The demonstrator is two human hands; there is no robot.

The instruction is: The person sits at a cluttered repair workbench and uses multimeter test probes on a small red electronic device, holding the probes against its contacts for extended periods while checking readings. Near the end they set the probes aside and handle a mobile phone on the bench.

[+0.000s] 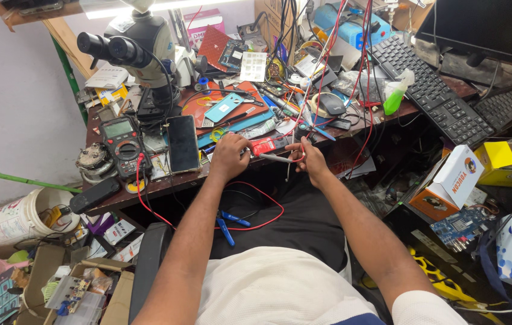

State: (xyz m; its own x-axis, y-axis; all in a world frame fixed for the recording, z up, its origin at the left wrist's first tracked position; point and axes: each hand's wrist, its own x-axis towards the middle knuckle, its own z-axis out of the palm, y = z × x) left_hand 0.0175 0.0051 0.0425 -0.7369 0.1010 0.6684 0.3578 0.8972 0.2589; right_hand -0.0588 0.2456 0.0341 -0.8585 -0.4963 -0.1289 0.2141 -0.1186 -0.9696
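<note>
Two hands are working at the near desk edge (165, 183): left hand (229, 155) and right hand (305, 157) are pinching opposite ends of a thin grey probe (277, 158), right of the dark phone (183, 143).

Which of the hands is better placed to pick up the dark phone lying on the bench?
Probably the left hand. It lies right beside the phone, while the right hand sits farther off and pinches a thin tool.

Bright tube light (147, 7) overhead, glare top edge; sharp focus, wide-angle bending at edges, dim under counter (165, 183).
</note>
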